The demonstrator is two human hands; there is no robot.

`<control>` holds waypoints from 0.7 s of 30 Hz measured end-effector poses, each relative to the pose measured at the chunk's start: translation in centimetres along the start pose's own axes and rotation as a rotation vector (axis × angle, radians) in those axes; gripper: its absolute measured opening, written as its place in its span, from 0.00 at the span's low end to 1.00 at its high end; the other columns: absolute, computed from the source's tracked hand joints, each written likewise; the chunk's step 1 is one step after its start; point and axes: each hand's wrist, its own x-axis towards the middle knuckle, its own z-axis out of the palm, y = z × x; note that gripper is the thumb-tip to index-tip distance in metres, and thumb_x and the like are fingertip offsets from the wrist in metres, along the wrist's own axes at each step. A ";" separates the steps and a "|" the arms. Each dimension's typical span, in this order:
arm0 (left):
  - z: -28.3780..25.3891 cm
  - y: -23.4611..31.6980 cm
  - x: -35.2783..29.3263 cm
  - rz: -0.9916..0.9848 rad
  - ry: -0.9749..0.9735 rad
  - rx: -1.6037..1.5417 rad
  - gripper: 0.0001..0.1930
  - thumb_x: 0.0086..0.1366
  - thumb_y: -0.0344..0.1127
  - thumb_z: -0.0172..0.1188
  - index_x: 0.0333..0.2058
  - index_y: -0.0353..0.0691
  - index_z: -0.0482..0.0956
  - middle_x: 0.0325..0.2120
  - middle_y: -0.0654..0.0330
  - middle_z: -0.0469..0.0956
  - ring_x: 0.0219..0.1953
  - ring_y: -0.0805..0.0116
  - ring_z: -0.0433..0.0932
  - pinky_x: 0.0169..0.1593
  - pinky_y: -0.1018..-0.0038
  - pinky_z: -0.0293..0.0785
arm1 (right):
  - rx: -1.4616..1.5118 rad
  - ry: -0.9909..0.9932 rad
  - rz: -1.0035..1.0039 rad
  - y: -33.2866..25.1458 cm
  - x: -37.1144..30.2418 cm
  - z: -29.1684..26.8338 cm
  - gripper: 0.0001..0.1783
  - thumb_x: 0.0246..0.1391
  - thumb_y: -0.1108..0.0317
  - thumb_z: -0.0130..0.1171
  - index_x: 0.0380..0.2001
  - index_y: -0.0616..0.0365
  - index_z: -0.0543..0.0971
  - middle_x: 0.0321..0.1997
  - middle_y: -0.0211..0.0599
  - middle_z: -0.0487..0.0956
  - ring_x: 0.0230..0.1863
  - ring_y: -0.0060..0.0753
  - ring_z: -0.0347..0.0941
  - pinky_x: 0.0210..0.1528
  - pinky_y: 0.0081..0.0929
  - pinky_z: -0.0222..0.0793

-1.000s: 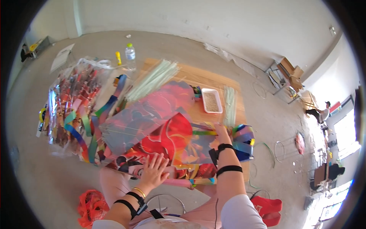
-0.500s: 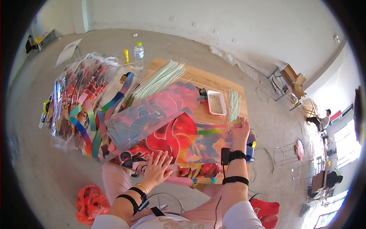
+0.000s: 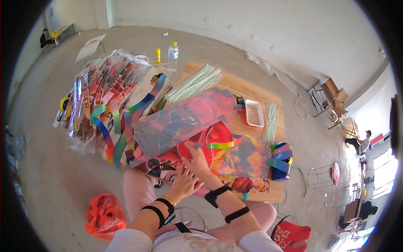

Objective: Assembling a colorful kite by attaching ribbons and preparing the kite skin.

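Fingers of your left hand lie slightly parted over the near part of the red printed sheet in the head view; whether they pinch anything, cannot tell. Your right hand reaches across just beyond the left, close enough that contact cannot be ruled out; its fingers are curved and apart, with any grip unclear. Rainbow ribbon runs over the red sheet just right of those fingers; whether you hold its end, not resolved. Sheet position: on the near side of the wooden table, partly covered at upper left by a translucent grey sheet. Bundle of pale sticks sits beyond it, ribbon roll at the table's right edge. Handling judgement: the film looks thin and likely to slide, so press lightly with flat left fingers and let the right do the fine work. Keep the ribbon untwisted and slack, smooth outward from the hands, and keep the black wrist straps off the loose edges.
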 end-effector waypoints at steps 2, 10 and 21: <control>0.6 -0.3 -0.1 0.000 0.064 -0.047 0.34 0.59 0.52 0.51 0.63 0.47 0.59 0.63 0.52 0.58 0.66 0.54 0.52 0.66 0.46 0.42 | -0.046 -0.067 -0.022 -0.4 -0.1 2.4 0.31 0.47 0.64 0.61 0.55 0.59 0.68 0.59 0.50 0.67 0.61 0.51 0.61 0.63 0.43 0.56; 2.0 -0.8 0.3 0.034 0.089 -0.046 0.36 0.60 0.52 0.50 0.65 0.49 0.54 0.67 0.53 0.50 0.69 0.52 0.46 0.66 0.45 0.37 | -0.072 -0.221 -0.166 -3.5 0.9 5.5 0.29 0.45 0.60 0.62 0.52 0.56 0.71 0.60 0.47 0.63 0.62 0.51 0.58 0.65 0.48 0.51; 0.6 -0.2 0.0 0.012 0.079 0.009 0.33 0.59 0.54 0.53 0.62 0.49 0.61 0.63 0.53 0.57 0.66 0.52 0.53 0.66 0.46 0.42 | 0.058 0.121 0.336 -1.9 -2.6 -3.6 0.21 0.47 0.69 0.59 0.48 0.54 0.74 0.51 0.47 0.71 0.56 0.46 0.65 0.58 0.38 0.62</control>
